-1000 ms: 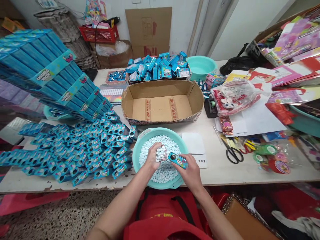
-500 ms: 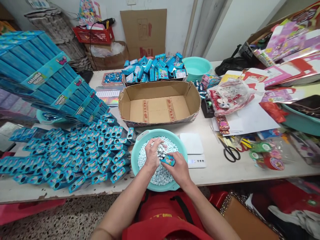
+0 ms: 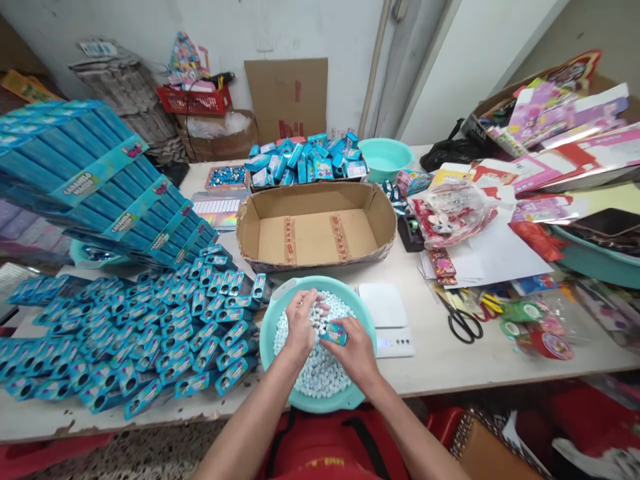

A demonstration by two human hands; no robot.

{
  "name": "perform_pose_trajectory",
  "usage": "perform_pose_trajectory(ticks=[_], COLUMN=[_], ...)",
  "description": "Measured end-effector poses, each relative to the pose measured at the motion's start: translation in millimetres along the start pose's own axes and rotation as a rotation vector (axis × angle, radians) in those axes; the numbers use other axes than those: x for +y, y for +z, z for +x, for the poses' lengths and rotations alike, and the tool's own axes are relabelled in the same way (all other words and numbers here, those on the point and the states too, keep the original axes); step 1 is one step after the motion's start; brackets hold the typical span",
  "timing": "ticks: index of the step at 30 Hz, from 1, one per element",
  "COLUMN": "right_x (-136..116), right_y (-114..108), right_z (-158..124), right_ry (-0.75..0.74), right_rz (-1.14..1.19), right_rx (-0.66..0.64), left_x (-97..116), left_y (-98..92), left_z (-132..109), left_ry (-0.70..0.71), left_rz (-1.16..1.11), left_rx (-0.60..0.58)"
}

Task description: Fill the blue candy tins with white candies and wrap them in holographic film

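My right hand [image 3: 354, 347] grips a small blue candy box [image 3: 334, 333] printed with lettering, held over a turquoise basin [image 3: 267, 347]. White round candies [image 3: 323, 377] fill much of the basin. Cupped beside the box, my left hand [image 3: 301, 323] is closed round a handful of the candies, some showing between its fingers at the box's end. Whether any candies are inside the box I cannot tell. Left of the basin, many similar blue boxes [image 3: 175, 333] stand close together, with round holes in their tops.
An open cardboard box [image 3: 315, 260] lies behind the basin; behind it is a pile of blue boxes [image 3: 310, 160]. A white scale [image 3: 387, 313] sits right of the basin, then scissors [image 3: 463, 323] and tape rolls [image 3: 523, 312]. Tall stacked blue cartons [image 3: 110, 180] lean at left.
The camera view has tilted, so everything sits slightly lower in the picture. Both hands stay over the basin, with the candies and the blue box still held.
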State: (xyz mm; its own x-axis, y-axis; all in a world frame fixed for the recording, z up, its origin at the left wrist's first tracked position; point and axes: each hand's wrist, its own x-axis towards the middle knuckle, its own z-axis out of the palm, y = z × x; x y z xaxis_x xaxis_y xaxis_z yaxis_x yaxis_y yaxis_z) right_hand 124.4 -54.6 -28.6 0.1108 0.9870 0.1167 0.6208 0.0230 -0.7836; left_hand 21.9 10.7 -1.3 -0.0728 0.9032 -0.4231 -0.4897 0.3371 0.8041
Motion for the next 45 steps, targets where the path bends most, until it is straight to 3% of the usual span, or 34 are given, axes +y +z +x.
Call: perform_pose_trajectory(ticks=[16,21,35,41,45], right_x=[-2.0,-2.0,-3.3,-7.6,-9.4], right_y=[-3.5,-3.7,-2.3,-1.0,-4.1], right_z=[2.6,3.3,5.5,5.1,4.1], right_ry=[0.040,0.023,0.054,0.036,0.009], right_rz=[0.025,0.020,0.047,0.046,0.083], right_rx=[-0.049,-0.039,-0.066,-0.046,-0.036], left_x=[-6.3,-9.3,-4.2,-10.5,-8.4], left_y=[-2.2,-1.0,0.3,-1.8,-0.6], left_z=[-2.5,-5.7,-10.0,-12.2,-13.8], left_ry=[0.056,0.073,0.062,0.060,0.120], left_rz=[0.081,0.119,0.059,0.176,0.254], left_rx=[0.005,-0.061,-0.046,-0.191,-0.185])
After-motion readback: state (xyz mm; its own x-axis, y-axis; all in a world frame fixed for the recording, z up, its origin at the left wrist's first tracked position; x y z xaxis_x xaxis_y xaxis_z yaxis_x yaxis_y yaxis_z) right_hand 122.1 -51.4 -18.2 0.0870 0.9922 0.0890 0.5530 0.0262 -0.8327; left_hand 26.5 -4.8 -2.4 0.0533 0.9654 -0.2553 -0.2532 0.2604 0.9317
